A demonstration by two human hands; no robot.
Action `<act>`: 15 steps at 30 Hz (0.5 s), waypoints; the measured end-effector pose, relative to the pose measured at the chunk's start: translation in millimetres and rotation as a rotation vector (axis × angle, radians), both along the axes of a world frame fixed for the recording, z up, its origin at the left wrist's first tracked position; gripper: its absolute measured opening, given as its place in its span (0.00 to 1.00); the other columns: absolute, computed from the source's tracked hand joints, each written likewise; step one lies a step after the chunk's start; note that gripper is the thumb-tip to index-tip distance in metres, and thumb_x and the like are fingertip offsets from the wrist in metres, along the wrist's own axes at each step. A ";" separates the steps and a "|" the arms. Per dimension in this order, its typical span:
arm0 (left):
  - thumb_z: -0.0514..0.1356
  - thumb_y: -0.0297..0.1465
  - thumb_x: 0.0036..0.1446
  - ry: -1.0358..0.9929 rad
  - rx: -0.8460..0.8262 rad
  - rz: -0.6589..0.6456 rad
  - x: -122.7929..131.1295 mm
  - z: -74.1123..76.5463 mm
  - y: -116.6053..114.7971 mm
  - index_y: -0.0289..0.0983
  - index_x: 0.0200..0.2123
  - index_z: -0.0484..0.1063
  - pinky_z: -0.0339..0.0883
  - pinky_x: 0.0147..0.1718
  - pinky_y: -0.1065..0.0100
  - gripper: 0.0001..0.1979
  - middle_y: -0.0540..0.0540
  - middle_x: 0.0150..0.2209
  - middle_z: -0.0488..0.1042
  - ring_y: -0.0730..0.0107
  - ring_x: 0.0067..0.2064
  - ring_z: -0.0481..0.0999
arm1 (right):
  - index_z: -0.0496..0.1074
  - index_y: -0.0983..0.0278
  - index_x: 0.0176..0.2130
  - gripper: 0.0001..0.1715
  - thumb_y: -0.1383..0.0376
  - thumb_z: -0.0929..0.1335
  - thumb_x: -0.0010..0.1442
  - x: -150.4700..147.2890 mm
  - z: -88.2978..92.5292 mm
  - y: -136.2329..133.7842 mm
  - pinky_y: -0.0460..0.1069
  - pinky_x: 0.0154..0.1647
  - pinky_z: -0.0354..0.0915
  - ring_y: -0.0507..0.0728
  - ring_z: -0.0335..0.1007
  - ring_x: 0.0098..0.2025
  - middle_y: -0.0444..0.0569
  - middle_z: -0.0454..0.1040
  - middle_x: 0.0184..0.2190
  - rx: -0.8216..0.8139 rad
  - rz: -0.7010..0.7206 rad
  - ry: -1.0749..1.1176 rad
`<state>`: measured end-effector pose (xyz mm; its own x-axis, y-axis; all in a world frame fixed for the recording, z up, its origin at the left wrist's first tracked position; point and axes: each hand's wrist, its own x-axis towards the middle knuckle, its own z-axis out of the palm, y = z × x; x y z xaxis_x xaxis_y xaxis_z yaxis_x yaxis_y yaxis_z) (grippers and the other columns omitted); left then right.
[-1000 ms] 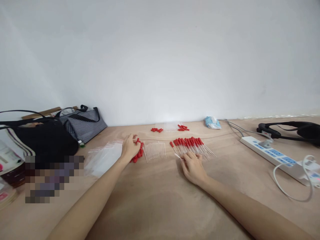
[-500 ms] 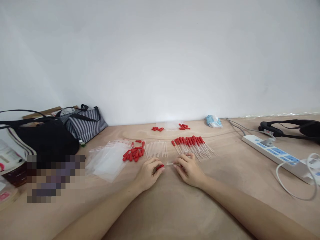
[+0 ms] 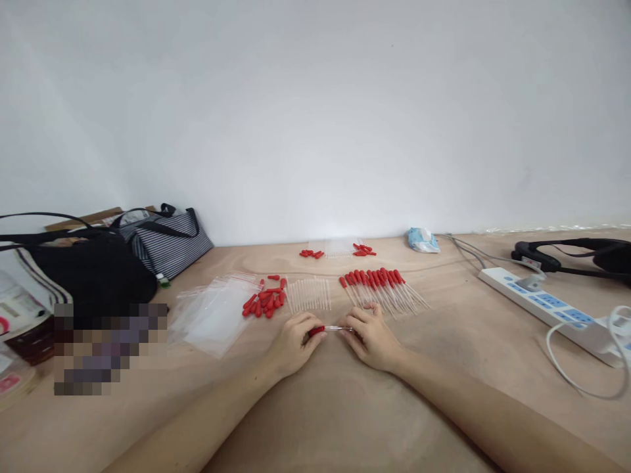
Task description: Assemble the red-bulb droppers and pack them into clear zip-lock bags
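My left hand [image 3: 294, 342] pinches a small red rubber bulb [image 3: 317, 330] low over the wooden table. My right hand [image 3: 372, 337] pinches a thin clear glass tube [image 3: 339, 328], and the tube's end meets the bulb between the two hands. Just beyond lie a pile of loose red bulbs [image 3: 264, 301], a row of bare clear tubes [image 3: 309, 293] and a row of finished droppers with red bulbs [image 3: 378, 286].
Clear zip bags [image 3: 213, 311] lie to the left. A black bag [image 3: 83, 269] and a striped bag [image 3: 165, 240] sit at the far left. More bulbs and tubes [image 3: 340, 249] lie near the wall. A white power strip [image 3: 547, 309], cables and a black headset [image 3: 582, 253] occupy the right.
My left hand left the bulb pile with one red bulb and came to the middle. My right hand brought a tube, and bulb and tube have come together.
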<state>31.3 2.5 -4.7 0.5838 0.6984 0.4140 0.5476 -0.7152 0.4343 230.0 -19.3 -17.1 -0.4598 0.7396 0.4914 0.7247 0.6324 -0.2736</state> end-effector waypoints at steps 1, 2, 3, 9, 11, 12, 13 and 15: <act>0.54 0.29 0.55 -0.001 0.006 -0.001 0.0 0.0 -0.2 0.36 0.30 0.69 0.63 0.35 0.68 0.05 0.47 0.30 0.70 0.69 0.33 0.69 | 0.67 0.62 0.37 0.09 0.68 0.60 0.58 0.1 -0.2 0.1 0.52 0.47 0.44 0.52 0.65 0.36 0.46 0.71 0.33 -0.002 0.003 0.003; 0.54 0.29 0.55 -0.004 0.011 -0.003 0.0 0.0 -0.4 0.36 0.30 0.69 0.63 0.35 0.68 0.05 0.47 0.30 0.70 0.69 0.33 0.69 | 0.67 0.62 0.37 0.09 0.68 0.60 0.59 0.2 -0.4 0.3 0.52 0.47 0.44 0.52 0.65 0.36 0.46 0.71 0.33 -0.003 0.007 0.006; 0.54 0.29 0.55 -0.008 0.016 -0.006 -0.1 -0.1 -0.7 0.36 0.30 0.69 0.63 0.35 0.68 0.05 0.47 0.30 0.70 0.69 0.33 0.69 | 0.68 0.62 0.37 0.09 0.68 0.59 0.59 0.2 -0.6 0.3 0.52 0.47 0.44 0.52 0.64 0.36 0.46 0.71 0.33 -0.003 0.011 0.007; 0.52 0.29 0.56 -0.034 0.011 -0.017 -1.8 -2.6 -1.5 0.37 0.34 0.68 0.64 0.33 0.69 0.06 0.47 0.31 0.71 0.70 0.33 0.70 | 0.69 0.62 0.37 0.11 0.67 0.59 0.60 -1.0 0.2 -0.6 0.51 0.44 0.46 0.51 0.64 0.34 0.46 0.70 0.31 -0.018 0.049 0.011; 0.51 0.29 0.57 -0.021 0.025 -0.025 -2.4 -3.2 -2.0 0.36 0.33 0.68 0.64 0.33 0.70 0.06 0.47 0.30 0.71 0.70 0.32 0.70 | 0.69 0.62 0.38 0.12 0.68 0.59 0.60 -0.6 1.0 -0.2 0.50 0.42 0.46 0.51 0.63 0.34 0.45 0.70 0.31 -0.038 0.082 0.021; 0.51 0.29 0.57 -0.010 0.035 -0.033 -2.6 -3.1 -2.4 0.36 0.32 0.68 0.63 0.32 0.70 0.07 0.47 0.29 0.70 0.70 0.32 0.69 | 0.69 0.61 0.38 0.12 0.68 0.59 0.60 0.0 1.3 0.2 0.50 0.42 0.45 0.50 0.63 0.33 0.45 0.70 0.30 -0.042 0.097 0.022; 0.51 0.29 0.57 0.006 0.042 -0.044 -2.6 -2.8 -2.8 0.36 0.31 0.68 0.63 0.32 0.70 0.07 0.47 0.29 0.70 0.70 0.32 0.69 | 0.70 0.61 0.38 0.12 0.68 0.59 0.60 0.8 1.4 0.8 0.51 0.42 0.45 0.50 0.63 0.33 0.45 0.70 0.30 -0.038 0.108 0.016; 0.51 0.29 0.57 0.034 0.050 -0.060 -2.2 -1.5 -3.9 0.36 0.30 0.67 0.63 0.31 0.70 0.07 0.47 0.28 0.70 0.70 0.31 0.69 | 0.71 0.60 0.37 0.14 0.69 0.58 0.60 2.7 1.2 2.4 0.51 0.43 0.44 0.50 0.62 0.32 0.44 0.70 0.30 -0.010 0.112 -0.019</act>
